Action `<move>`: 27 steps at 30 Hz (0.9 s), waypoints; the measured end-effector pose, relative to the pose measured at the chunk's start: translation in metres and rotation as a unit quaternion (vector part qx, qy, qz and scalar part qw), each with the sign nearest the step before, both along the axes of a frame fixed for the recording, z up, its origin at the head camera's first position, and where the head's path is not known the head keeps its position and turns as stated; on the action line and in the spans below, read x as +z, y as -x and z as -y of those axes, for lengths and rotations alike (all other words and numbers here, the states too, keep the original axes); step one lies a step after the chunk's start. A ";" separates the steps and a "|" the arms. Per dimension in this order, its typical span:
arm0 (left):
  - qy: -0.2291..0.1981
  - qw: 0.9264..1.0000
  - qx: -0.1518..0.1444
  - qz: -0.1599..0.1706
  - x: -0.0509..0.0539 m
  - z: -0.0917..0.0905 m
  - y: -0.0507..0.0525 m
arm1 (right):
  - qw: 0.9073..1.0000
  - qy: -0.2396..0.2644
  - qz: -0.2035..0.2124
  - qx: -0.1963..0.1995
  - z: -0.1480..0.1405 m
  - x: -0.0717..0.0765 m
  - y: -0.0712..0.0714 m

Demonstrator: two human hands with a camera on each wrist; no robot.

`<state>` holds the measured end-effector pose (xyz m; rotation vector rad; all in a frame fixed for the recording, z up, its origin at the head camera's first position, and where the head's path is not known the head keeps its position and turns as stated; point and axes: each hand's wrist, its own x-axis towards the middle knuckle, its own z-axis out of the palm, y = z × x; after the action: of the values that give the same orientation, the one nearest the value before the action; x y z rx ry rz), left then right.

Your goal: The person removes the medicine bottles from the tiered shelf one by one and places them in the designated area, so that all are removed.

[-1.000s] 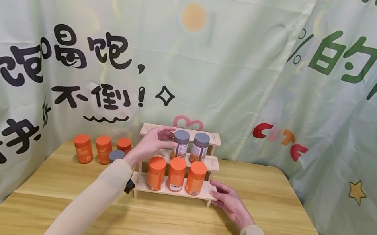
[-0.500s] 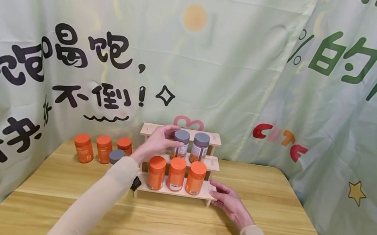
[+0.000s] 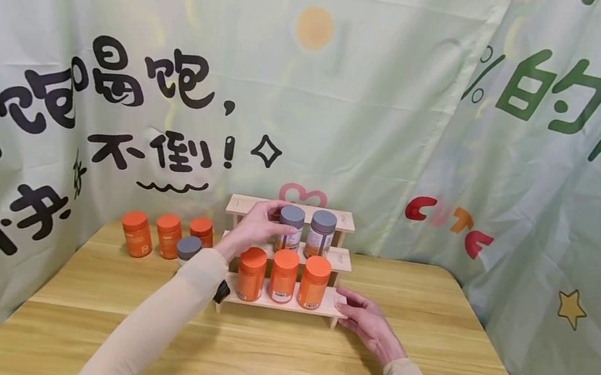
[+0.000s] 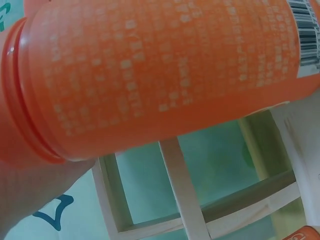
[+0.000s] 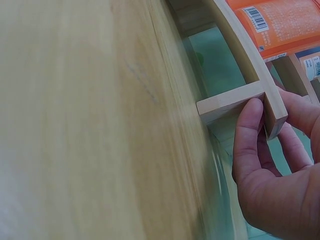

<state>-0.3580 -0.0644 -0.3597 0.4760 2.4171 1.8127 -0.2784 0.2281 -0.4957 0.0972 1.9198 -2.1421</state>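
On the middle step of a three-tier wooden rack (image 3: 237, 298) stand two grey-lidded jars. My left hand (image 3: 254, 227) has its thumb in front of the left grey-lidded jar (image 3: 293, 217) and its fingers behind, gripping it. Beside it stands the right grey-lidded jar (image 3: 321, 233), untouched. Three orange jars (image 3: 283, 279) line the bottom step. The right hand (image 3: 369, 329) pinches the right end of that step; in the right wrist view the thumb and fingers (image 5: 246, 135) hold the board and its leg (image 5: 227, 100). An orange jar (image 4: 165, 75) fills the left wrist view's upper part.
Left of the rack on the table (image 3: 274, 365) stand three more orange jars (image 3: 137, 234) and another grey-lidded jar (image 3: 189, 247), partly hidden by the left sleeve. A printed cloth (image 3: 379, 128) hangs behind the table and at its sides.
The left forearm and wrist have shifted a little to the right, with the hand at the same grey-lidded jar. The right hand keeps its place on the rack.
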 end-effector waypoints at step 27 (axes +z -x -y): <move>-0.113 0.989 0.055 -0.074 0.021 0.031 -0.005 | 1.000 -0.003 0.001 0.001 0.001 0.000 0.002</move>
<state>-0.3533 -0.0953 -0.3390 0.5221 2.3829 2.1860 -0.2799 0.2267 -0.4958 0.0998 1.9249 -2.1334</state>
